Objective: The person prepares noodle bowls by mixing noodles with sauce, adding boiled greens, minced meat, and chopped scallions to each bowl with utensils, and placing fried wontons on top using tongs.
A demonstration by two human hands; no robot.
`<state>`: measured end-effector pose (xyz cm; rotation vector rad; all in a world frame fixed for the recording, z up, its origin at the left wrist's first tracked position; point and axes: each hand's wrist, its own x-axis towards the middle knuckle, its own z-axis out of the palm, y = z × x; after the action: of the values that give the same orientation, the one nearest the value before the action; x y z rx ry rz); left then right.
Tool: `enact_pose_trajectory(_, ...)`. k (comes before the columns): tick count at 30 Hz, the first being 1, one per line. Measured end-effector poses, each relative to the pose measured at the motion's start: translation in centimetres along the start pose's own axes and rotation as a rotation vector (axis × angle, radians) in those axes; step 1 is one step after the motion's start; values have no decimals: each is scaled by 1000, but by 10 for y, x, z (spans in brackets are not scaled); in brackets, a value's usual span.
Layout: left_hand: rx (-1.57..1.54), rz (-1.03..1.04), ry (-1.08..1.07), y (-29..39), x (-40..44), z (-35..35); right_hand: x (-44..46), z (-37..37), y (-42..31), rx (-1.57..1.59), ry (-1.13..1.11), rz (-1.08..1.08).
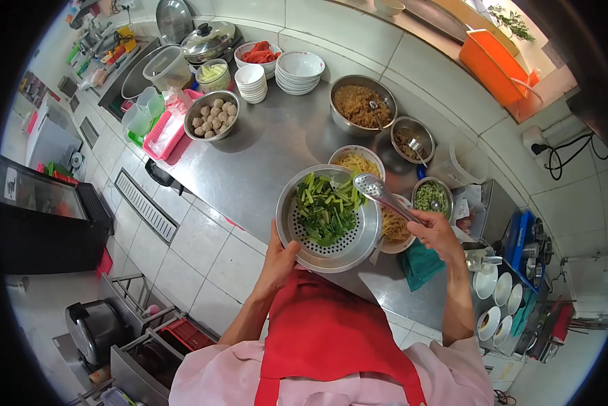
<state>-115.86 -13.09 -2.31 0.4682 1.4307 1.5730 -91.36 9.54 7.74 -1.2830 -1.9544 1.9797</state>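
My left hand [277, 262] grips the lower left rim of a metal colander [328, 258], thumb on the rim. Chopped green vegetables [326, 210] lie in the colander. My right hand [437, 233] is closed around metal tongs [382, 193], whose head is over the colander's right side, by the greens. Two bowls of yellow noodles are beside the colander: one bowl [358, 162] behind it, the other [393, 227] to its right, partly under the tongs. A small bowl of chopped green herbs [431, 196] stands beyond my right hand.
Along the wall stand a bowl of meatballs [214, 116], stacked white bowls [299, 71], a bowl of brown crumbly food [362, 105] and a smaller bowl with a spoon [413, 141]. A teal cloth [420, 264] lies near my right forearm. More white bowls [502, 289] sit at the right.
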Motion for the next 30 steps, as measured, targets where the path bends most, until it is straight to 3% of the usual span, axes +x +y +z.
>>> enact_pose_trajectory(5, -151, -120, 67, 24, -3, 1, 3, -16, -17, 11, 88, -33)
enact_pose_trajectory(8, -63, -205, 109, 42, -11, -7, 18, -39, -26, -8, 137, -43)
enact_pose_trajectory(10, -67, -159, 117, 27, -14, -22, 45, -52, -15, -359, 209, -365)
enact_pose_trajectory(14, -59, -137, 182, 36, -23, -28, 84, -41, -13, -823, 311, -376)
enact_pose_trajectory(16, -58, -171, 215, 38, -27, -29, 97, -29, -11, -863, 308, -319)
enact_pose_trajectory(18, -67, -178, 220, 41, -29, -29, 111, -20, -4, -1193, 365, -349)
enact_pose_trajectory(30, -84, -176, 268, 55, -28, -33, 92, -31, -5, -1145, 409, -223)
